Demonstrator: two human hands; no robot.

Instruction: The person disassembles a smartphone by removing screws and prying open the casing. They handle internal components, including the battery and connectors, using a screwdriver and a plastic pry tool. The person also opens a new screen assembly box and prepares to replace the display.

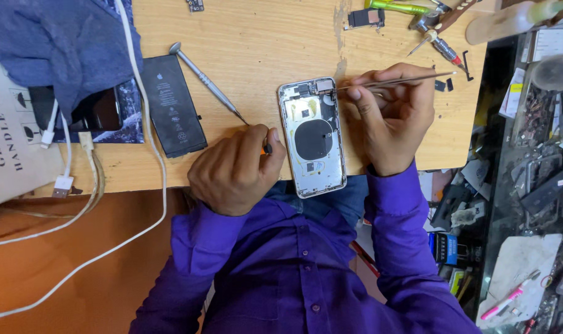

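Note:
An opened phone housing, silver-framed with a round black coil inside, lies on the wooden table at its front edge. My right hand grips thin metal tweezers, whose tip touches the housing's top right corner. My left hand is curled against the housing's left side and pinches a small dark piece between thumb and finger. I cannot tell what that piece is. Purple sleeves cover both arms.
A black battery and a slim metal screwdriver lie left of the housing. A blue cloth covers a dark phone, with white cables trailing off. Small tools sit far right; a cluttered shelf stands beside the table.

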